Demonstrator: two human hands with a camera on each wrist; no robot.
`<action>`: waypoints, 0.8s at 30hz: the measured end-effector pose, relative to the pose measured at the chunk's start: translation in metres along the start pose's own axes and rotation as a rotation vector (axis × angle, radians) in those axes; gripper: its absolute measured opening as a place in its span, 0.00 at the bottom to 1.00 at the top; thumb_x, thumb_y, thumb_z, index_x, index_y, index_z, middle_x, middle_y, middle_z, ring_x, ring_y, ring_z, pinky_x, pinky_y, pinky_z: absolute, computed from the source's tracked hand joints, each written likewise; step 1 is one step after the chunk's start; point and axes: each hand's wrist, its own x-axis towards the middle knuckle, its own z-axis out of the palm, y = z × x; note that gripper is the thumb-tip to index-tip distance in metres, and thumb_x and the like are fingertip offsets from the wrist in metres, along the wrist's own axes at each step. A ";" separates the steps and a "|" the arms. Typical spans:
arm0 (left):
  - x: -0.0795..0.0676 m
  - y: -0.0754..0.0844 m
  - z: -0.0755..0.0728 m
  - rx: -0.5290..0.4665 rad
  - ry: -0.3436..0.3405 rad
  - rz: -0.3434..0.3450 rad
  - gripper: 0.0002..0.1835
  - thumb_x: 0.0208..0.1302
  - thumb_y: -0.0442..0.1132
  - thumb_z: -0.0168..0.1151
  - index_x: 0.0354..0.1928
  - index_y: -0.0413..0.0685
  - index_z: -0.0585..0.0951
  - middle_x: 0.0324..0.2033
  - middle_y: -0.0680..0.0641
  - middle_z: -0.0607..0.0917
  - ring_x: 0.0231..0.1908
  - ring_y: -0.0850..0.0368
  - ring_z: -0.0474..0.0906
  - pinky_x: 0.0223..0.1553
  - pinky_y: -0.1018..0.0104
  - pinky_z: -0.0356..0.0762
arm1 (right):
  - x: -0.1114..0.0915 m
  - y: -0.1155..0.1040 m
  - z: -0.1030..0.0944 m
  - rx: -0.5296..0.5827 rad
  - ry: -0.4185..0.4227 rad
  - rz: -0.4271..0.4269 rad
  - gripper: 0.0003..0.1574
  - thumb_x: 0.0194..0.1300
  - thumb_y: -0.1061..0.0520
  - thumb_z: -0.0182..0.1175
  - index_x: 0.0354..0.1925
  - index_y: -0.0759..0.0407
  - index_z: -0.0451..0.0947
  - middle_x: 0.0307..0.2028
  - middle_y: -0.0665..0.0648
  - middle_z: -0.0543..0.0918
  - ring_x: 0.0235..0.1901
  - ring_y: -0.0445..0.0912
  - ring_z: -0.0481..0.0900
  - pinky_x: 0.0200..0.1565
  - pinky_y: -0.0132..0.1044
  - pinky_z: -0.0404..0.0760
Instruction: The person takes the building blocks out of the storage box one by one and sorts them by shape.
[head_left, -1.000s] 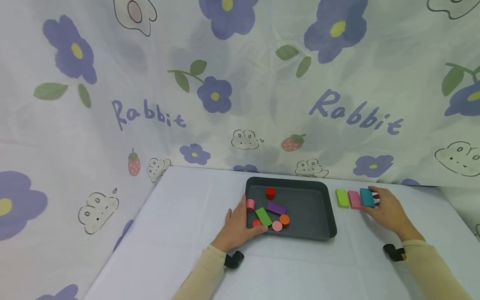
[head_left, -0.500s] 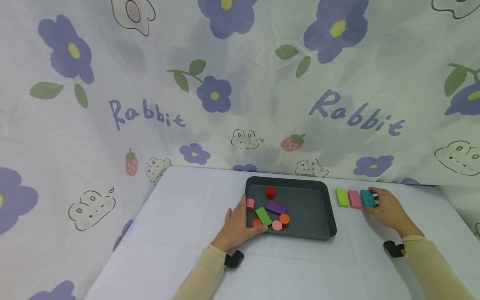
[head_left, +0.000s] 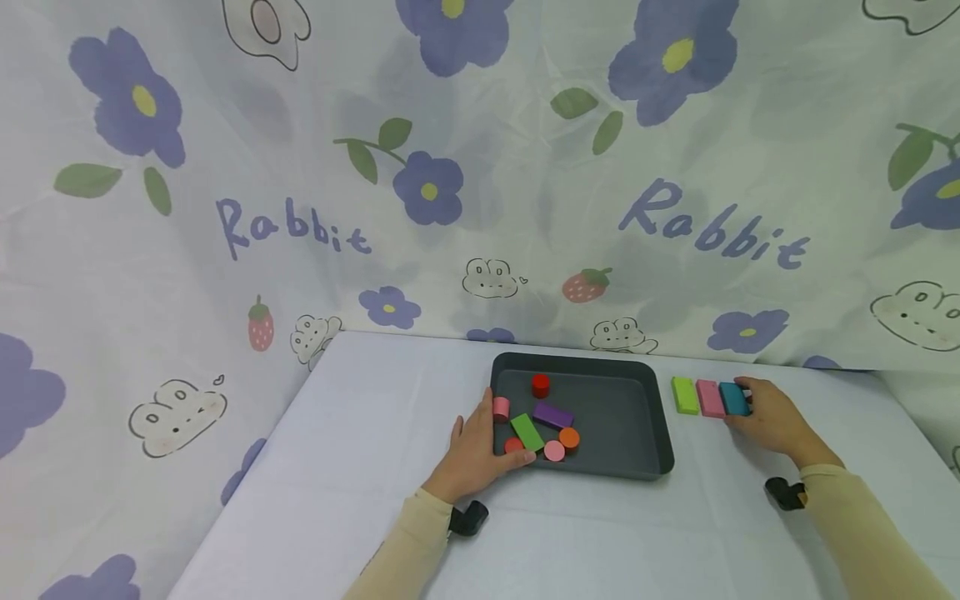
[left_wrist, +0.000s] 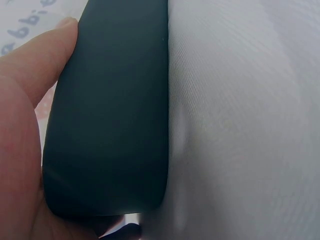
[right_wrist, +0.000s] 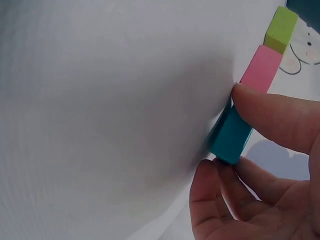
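Note:
In the head view, my right hand [head_left: 772, 421] pinches a blue block [head_left: 734, 399] between thumb and fingers. The right wrist view has the thumb at one end of the blue block [right_wrist: 232, 136] and fingertips at the other. Directly left of it lies a pink block [head_left: 710, 398], its end against or very near the blue one. A lime-green block [head_left: 684, 395] continues the row. My left hand [head_left: 468, 454] rests at the near left corner of a dark grey tray [head_left: 615, 468], fingers straight along its side, thumb along the near rim.
Inside the tray lie a red cylinder [head_left: 541, 386], a pink cylinder [head_left: 501, 409], a purple block [head_left: 553, 416], a green block [head_left: 527, 432], an orange disc [head_left: 569, 439], a pink disc [head_left: 554, 451] and a red disc [head_left: 513, 446]. A printed cloth [head_left: 491, 208] hangs behind the white table.
My right hand has lowered the blue block slightly and brought it into line beside the pink block. The left hand and the tray stay where they were.

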 end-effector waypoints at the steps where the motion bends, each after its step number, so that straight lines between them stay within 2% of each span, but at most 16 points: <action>1: 0.000 0.000 0.000 0.001 0.000 0.001 0.65 0.57 0.68 0.67 0.79 0.38 0.42 0.78 0.39 0.51 0.76 0.42 0.51 0.73 0.36 0.35 | 0.000 0.001 0.000 -0.002 -0.004 0.000 0.45 0.59 0.61 0.68 0.61 0.89 0.58 0.54 0.86 0.68 0.50 0.75 0.72 0.53 0.69 0.73; 10: 0.001 -0.002 0.003 0.008 0.003 0.004 0.65 0.57 0.68 0.67 0.80 0.38 0.41 0.78 0.40 0.51 0.76 0.43 0.51 0.73 0.36 0.35 | 0.004 0.006 -0.002 0.015 -0.053 0.015 0.47 0.59 0.59 0.68 0.62 0.89 0.56 0.55 0.87 0.67 0.53 0.76 0.70 0.55 0.71 0.70; 19: 0.001 -0.003 0.004 0.009 0.004 0.006 0.65 0.57 0.68 0.67 0.79 0.38 0.41 0.78 0.39 0.51 0.76 0.43 0.51 0.73 0.36 0.35 | 0.002 0.000 -0.007 0.003 -0.038 0.017 0.49 0.57 0.61 0.70 0.63 0.88 0.56 0.56 0.87 0.65 0.52 0.77 0.71 0.53 0.70 0.72; 24: 0.002 -0.004 0.004 0.010 0.006 0.007 0.65 0.57 0.68 0.67 0.79 0.38 0.41 0.78 0.39 0.51 0.76 0.44 0.51 0.73 0.36 0.35 | -0.002 -0.007 -0.009 -0.011 0.002 0.006 0.48 0.56 0.62 0.70 0.64 0.86 0.57 0.57 0.86 0.65 0.52 0.77 0.71 0.51 0.70 0.74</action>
